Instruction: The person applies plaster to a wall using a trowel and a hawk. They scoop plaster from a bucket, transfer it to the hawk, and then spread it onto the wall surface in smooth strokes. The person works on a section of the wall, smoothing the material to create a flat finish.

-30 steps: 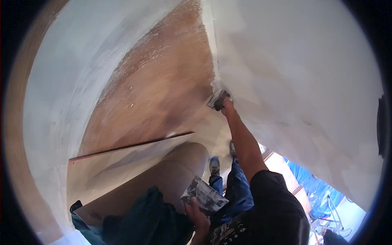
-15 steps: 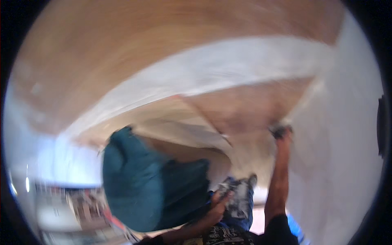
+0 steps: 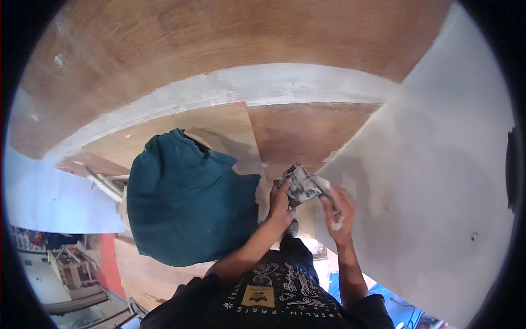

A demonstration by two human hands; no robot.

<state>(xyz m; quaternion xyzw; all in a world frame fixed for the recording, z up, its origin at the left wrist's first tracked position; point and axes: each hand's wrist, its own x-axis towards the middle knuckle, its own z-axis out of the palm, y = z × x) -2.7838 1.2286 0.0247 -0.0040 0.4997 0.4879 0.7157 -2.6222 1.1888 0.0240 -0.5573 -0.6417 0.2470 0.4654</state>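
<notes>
In front of my torso, my left hand (image 3: 279, 200) grips a broad putty-smeared blade (image 3: 300, 186) with grey, white and dark patches. My right hand (image 3: 338, 214), with white filler on it, holds a second putty knife (image 3: 323, 186) up against that blade's right side. To the left of both hands a dark teal cloth (image 3: 186, 203) is draped over something largely hidden.
A curved white band (image 3: 213, 82) runs between brown wooden panels (image 3: 312, 131). A large white panel (image 3: 422, 192) fills the right side. At the lower left are wooden framework (image 3: 71, 262), a red strip (image 3: 109, 263) and clutter. Blue sheeting (image 3: 372, 290) shows at the lower right.
The view has swung sharply to show more teal cloth. My right hand has left the panel seam and come down beside my left hand; my left hand has risen, and the two blades now meet.
</notes>
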